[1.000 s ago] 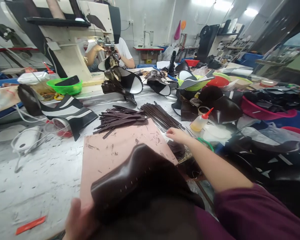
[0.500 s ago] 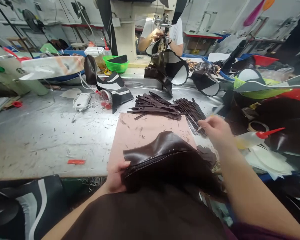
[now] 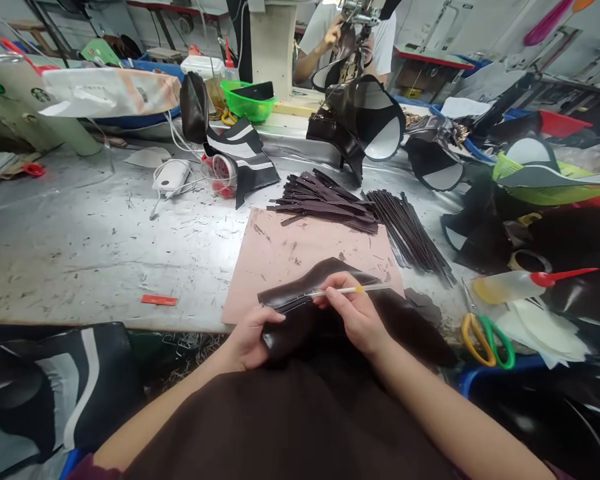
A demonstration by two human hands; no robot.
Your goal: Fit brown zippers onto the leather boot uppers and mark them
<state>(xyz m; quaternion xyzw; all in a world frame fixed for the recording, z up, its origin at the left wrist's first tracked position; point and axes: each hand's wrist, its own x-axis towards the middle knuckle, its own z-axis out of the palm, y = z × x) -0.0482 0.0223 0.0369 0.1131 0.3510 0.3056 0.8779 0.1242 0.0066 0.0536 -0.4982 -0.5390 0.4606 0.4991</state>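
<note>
A dark brown leather boot upper (image 3: 405,320) lies across my lap and the near edge of a pink board (image 3: 260,253). A zipper (image 3: 296,305) runs along its edge, beside small pale marks. My left hand (image 3: 253,339) is closed on the left end of the upper, thumb on top. Pinched in my right hand (image 3: 354,312) is a thin white pen (image 3: 375,288), its tip at the leather just above the zipper. Beyond the board lie a heap of dark zipper strips (image 3: 325,203) and a bundle of narrow dark strips (image 3: 410,230).
Scissors (image 3: 487,340) with yellow and green handles and a red-tipped bottle (image 3: 505,288) lie to the right. A red strip (image 3: 159,300) and a white corded device (image 3: 173,175) are on the left. Across the bench, a person (image 3: 316,47) works at a sewing machine.
My right hand has come from the strip bundle down and left to the upper, bringing the pen to the zipper edge. My left hand keeps its hold. The view has shifted.
</note>
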